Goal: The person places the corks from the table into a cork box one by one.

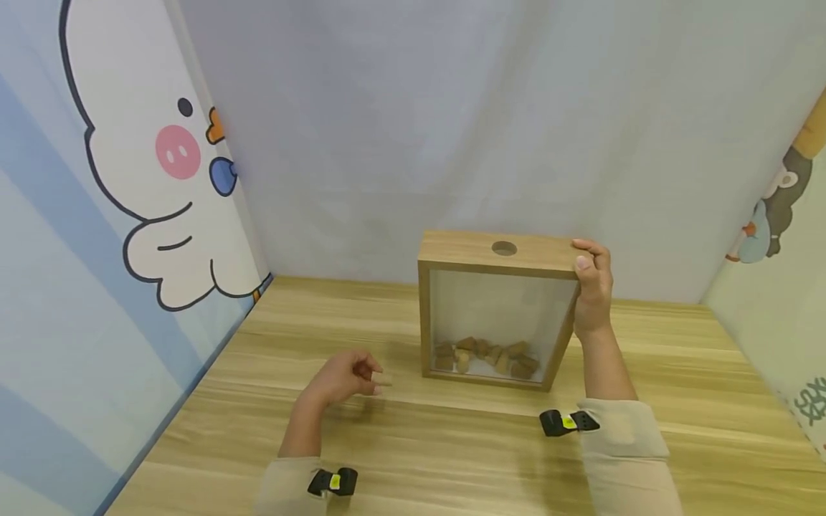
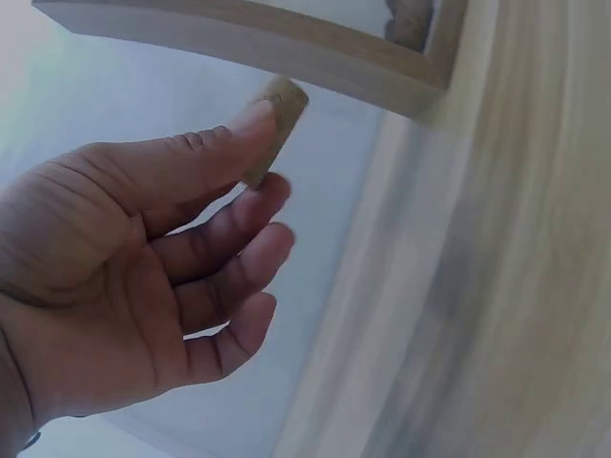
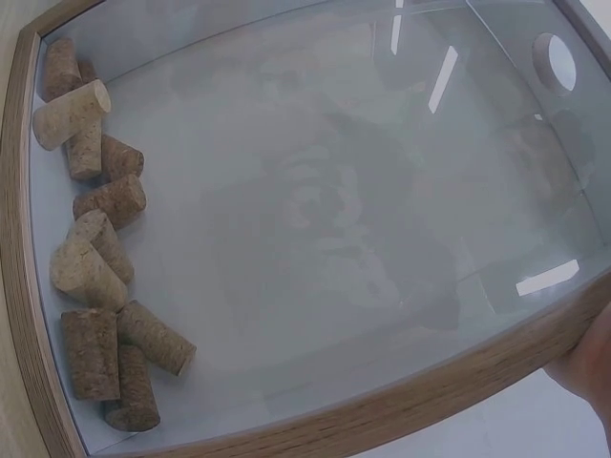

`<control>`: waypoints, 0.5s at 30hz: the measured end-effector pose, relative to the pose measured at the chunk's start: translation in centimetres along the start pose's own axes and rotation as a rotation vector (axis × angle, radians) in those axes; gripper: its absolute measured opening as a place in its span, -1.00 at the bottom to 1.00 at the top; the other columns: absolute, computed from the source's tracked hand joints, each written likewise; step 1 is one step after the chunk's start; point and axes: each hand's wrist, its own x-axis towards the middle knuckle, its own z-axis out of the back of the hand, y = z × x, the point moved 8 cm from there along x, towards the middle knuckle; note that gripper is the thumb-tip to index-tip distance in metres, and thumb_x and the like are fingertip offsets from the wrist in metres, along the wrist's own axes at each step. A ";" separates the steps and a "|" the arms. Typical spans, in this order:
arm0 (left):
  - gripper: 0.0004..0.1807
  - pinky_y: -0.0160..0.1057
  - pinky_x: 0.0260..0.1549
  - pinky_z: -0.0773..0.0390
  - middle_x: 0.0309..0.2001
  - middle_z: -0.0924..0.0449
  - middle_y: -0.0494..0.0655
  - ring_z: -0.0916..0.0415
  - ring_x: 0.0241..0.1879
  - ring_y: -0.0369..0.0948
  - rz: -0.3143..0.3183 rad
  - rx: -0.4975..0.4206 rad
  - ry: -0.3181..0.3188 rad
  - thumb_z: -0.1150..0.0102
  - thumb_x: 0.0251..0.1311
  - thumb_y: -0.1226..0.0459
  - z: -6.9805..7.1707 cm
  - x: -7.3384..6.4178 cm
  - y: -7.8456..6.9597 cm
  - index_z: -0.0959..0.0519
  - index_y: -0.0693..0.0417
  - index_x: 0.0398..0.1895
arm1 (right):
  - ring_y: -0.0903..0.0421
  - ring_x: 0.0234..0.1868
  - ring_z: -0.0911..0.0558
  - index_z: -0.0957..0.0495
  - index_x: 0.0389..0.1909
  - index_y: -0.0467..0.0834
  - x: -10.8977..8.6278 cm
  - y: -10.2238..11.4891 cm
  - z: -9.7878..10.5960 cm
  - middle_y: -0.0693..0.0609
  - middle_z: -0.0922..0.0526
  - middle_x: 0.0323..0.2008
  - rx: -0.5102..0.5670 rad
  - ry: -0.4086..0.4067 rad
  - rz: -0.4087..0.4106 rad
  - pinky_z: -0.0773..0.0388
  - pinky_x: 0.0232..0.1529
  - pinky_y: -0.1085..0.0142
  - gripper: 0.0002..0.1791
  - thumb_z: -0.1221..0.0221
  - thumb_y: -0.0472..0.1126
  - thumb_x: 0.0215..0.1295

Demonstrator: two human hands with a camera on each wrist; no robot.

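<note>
A wooden box frame with clear front stands upright on the table, a round hole in its top. Several cork stoppers lie heaped along its bottom inside. My right hand grips the box's upper right corner, thumb at the front edge; only part of that hand shows in the right wrist view. To the left of the box, above the table, my left hand pinches one cork stopper between thumb and index finger. The other fingers are loosely bent.
The wood-grain table runs back to a pale curtain. A cartoon-printed panel borders the left side, and another printed wall the right. Black wrist cameras sit on both sleeves.
</note>
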 end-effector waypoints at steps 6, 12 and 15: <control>-0.72 -0.21 -0.41 -0.44 -0.38 -0.46 -0.05 -0.38 -0.38 -0.13 0.014 -0.086 -0.136 -0.31 0.10 0.25 1.1 0.0 -1.7 -0.54 0.21 -0.16 | 0.03 0.13 -0.09 -0.43 -0.06 0.00 0.0 -0.1 0.1 -0.01 -0.23 0.11 -0.001 0.007 -0.005 0.12 0.10 0.15 -0.69 0.08 -0.07 0.19; -0.73 -0.20 -0.35 -0.48 -0.34 -0.48 -0.05 -0.43 -0.30 -0.11 -0.036 -0.191 -0.310 -0.32 0.08 0.23 2.1 0.1 -4.2 -0.59 0.12 -0.15 | 0.05 0.03 -0.19 -0.43 -0.06 -0.01 0.0 -0.1 0.0 -0.03 -0.25 0.06 0.011 -0.001 0.001 0.00 0.02 0.17 -0.69 0.08 -0.08 0.19; -0.72 -0.19 -0.31 -0.49 -0.31 -0.50 -0.05 -0.46 -0.25 -0.10 -0.045 -0.253 -0.360 -0.34 0.06 0.24 2.2 0.2 -5.3 -0.60 0.11 -0.15 | 0.06 -0.07 -0.25 -0.44 -0.06 -0.02 0.0 -0.1 0.0 -0.04 -0.27 0.02 0.020 -0.012 0.001 -0.08 -0.08 0.19 -0.68 0.08 -0.09 0.18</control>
